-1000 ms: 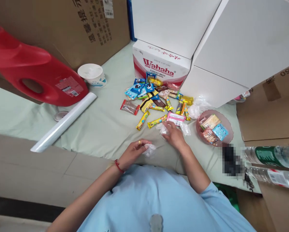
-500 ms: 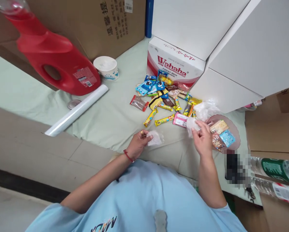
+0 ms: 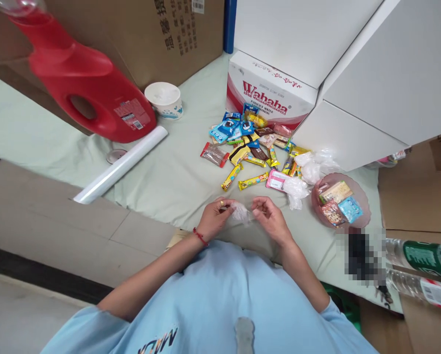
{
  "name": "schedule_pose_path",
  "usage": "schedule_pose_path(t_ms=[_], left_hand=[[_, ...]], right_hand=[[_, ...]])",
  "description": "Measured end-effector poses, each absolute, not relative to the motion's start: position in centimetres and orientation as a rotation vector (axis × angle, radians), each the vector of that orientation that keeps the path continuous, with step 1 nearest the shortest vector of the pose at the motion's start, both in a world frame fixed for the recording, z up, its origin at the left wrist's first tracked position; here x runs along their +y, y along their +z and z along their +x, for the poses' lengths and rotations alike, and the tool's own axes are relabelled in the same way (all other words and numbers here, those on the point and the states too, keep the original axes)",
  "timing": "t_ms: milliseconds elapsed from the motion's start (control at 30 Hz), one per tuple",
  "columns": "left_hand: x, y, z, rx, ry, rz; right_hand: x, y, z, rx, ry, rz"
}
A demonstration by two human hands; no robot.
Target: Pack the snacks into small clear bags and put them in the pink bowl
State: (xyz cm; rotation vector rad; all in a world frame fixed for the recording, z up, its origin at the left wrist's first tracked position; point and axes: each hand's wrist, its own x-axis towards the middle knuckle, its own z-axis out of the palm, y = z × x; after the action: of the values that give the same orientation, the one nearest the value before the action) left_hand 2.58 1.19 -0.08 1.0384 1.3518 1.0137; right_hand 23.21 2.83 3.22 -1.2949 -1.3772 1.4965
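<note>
My left hand (image 3: 218, 216) pinches a small crumpled clear plastic bag (image 3: 239, 212) between thumb and fingers, just in front of my body. Close to the bag's right edge is my right hand (image 3: 272, 221), its fingers bent and a gap showing between thumb and forefinger; whether the fingertips touch the film is hard to see. Another crumpled plastic bag (image 3: 297, 192) lies beyond that hand, against a pink-and-white packet (image 3: 277, 180). To the right stands a pinkish clear bowl (image 3: 365, 216) with several wrapped snacks inside. A loose pile of wrapped snacks (image 3: 238, 132) lies farther back.
A Wahaba-style white-and-red carton (image 3: 272, 93) stands behind the snacks. At left are a red jug (image 3: 95, 93), a paper tub (image 3: 164, 105) and a white roll (image 3: 122, 164). More crumpled plastic (image 3: 318, 164) lies by the white cabinet (image 3: 367, 130). Water bottles (image 3: 423, 255) lie at right.
My right hand has let go of a plastic bag beside the pink-and-white packet and moved left, close to the bag in my left hand. That bag is now more bunched up.
</note>
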Motion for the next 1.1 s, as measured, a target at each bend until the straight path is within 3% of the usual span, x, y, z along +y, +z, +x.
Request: schedule_pose_path(t_ms=[100, 767, 1100], left_hand=[[1.3, -0.2, 2.8, 1.326, 0.973, 1.061], [2.1, 0.1, -0.7, 1.164, 1.115, 0.532], [3.0, 1.4, 5.4, 1.203, 1.163, 1.842]], right_hand=[[3.0, 3.4, 23.3, -1.492, 1.427, -1.338], [2.8, 1.9, 28.0, -0.781, 1.342, -1.223], [2.2, 4.7, 25.4, -0.972, 1.335, -1.253]])
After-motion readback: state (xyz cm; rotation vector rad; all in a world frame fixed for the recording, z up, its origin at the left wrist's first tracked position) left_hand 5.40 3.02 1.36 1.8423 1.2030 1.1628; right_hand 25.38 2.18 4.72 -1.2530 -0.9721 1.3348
